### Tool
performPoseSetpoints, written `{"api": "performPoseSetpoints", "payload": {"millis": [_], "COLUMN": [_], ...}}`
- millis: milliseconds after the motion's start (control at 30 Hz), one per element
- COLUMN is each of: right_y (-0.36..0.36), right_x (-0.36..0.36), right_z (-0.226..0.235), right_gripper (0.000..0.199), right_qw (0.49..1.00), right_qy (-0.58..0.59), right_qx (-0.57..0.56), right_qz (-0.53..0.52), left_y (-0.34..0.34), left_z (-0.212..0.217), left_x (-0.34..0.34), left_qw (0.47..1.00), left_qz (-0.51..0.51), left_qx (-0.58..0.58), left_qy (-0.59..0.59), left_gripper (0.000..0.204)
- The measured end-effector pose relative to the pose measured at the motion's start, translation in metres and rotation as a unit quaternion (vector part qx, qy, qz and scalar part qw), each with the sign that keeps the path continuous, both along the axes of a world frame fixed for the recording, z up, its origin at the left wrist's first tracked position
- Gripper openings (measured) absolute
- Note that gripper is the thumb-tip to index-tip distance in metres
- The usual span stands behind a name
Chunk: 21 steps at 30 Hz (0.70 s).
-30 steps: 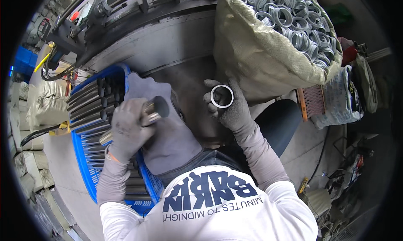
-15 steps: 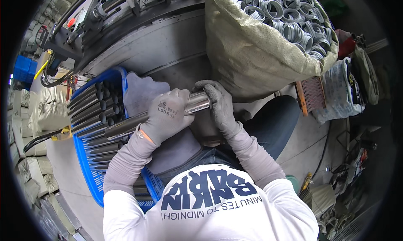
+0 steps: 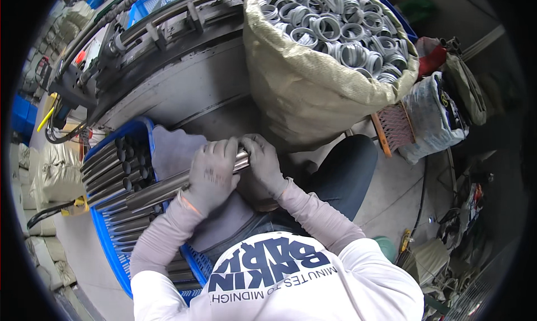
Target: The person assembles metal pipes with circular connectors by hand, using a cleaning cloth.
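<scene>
A long shiny metal tube (image 3: 161,190) lies across my lap, slanting up to the right. My left hand (image 3: 212,172), in a grey glove, is wrapped round it near its right end. At that end my right hand (image 3: 265,167), gloved too, has its fingers curled over the tube's tip; whether a small part sits under them is hidden. Beneath the tube's left end stands a blue plastic basket (image 3: 98,231) with many dark metal tubes (image 3: 106,178) stacked in it. Beyond my hands, a large woven sack (image 3: 302,102) is heaped with grey rings (image 3: 327,29).
A dark metal machine frame (image 3: 134,69) runs along the far left. Right of the sack are an orange-edged mesh stool (image 3: 394,126) and a plastic-wrapped bundle (image 3: 433,119). Wrapped packages (image 3: 59,172) are piled at the left, and a cable (image 3: 422,195) trails at the right.
The view has shifted, so the sack and stool appear further left and lower. Both hands remain on the tube, now closer together, with the right fingers drawn in over its end.
</scene>
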State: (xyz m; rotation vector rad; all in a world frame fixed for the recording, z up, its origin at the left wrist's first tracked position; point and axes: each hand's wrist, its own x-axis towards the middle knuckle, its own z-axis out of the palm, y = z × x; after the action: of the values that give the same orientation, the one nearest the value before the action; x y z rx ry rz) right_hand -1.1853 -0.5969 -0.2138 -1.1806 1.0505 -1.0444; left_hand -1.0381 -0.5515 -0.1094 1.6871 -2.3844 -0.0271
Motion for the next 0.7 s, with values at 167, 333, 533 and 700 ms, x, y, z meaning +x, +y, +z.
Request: {"api": "performPoseSetpoints", "payload": {"millis": [167, 333, 533, 700], "right_y": [-0.013, -0.012, -0.083, -0.202], "right_x": [-0.051, -0.049, -0.118, -0.140], "right_z": [-0.020, 0.028, 0.204, 0.237], "right_gripper": [0.023, 0.032, 0.037, 0.057], "right_qw": [0.937, 0.947, 0.750, 0.712], "right_qy": [0.284, 0.150, 0.327, 0.611], "right_qx": [-0.201, -0.280, -0.564, -0.329], "right_qz": [-0.028, 0.050, -0.114, -0.104], "left_y": [0.085, 0.034, 0.016, 0.010], "left_z": [-0.021, 0.003, 0.090, 0.094], "left_x": [0.009, 0.028, 0.062, 0.053], "left_qw": [0.932, 0.622, 0.681, 0.960], "left_qz": [-0.014, 0.010, 0.115, 0.100], "left_qx": [-0.048, -0.036, -0.196, -0.106], "left_qy": [0.359, 0.782, 0.696, 0.238], "left_gripper": [0.055, 0.074, 0.054, 0.048]}}
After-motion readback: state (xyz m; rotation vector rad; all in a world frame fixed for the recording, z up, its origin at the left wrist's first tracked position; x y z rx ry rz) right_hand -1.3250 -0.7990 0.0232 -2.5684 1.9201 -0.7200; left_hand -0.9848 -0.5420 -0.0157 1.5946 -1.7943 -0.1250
